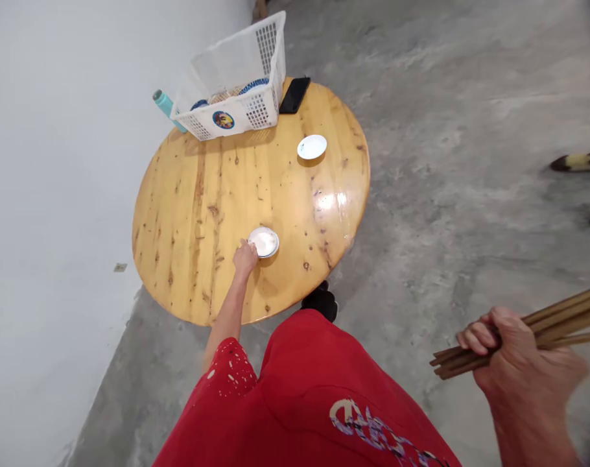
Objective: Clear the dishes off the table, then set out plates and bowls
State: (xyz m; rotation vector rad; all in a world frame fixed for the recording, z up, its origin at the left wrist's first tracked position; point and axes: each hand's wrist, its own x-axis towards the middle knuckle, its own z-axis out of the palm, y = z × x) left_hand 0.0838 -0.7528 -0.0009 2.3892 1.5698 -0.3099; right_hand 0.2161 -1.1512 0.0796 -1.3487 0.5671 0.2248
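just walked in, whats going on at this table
A person in a red shirt is at a round wooden table. Their left hand has its fingers at the rim of a small white dish, while their right hand grips a bundle of thin brown sticks off to the side. Another white dish sits farther back, near a white plastic crate and a black phone.

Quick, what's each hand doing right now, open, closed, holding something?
Left hand: at the rim of the white dish; whether it grips cannot be told.
Right hand: closed around a bundle of brown sticks.
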